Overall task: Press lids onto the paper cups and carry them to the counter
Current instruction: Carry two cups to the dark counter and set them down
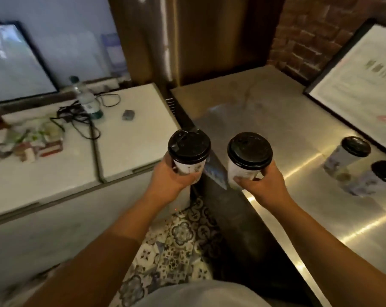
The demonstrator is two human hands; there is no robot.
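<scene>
The person is holding one paper cup in each hand, both raised in the air in front of the body. The left hand [173, 177] is closing around the lower wall of the left cup [188, 167], which is wearing a black lid [189, 144]. This cup is hanging over the gap between the white chest freezer [130, 138] and the steel counter [276, 120], above the patterned floor tiles [176, 247]. The right hand [262, 181] is gripping the right cup [240, 171] from below and behind, with the thumb lying across its front. Its black lid [249, 151] is sitting flat on the rim. This cup is hanging over the near left edge of the steel counter and is not touching it.

Two more lidded cups are already standing on the counter at the right, one [345, 159] a little farther and one [373, 180] nearer the picture edge, just beside each other. Behind them a black-framed sheet [362, 85] is lying on the counter. On the freezer, a plastic bottle [85, 98] is standing among black cables [77, 120], well apart from the hands.
</scene>
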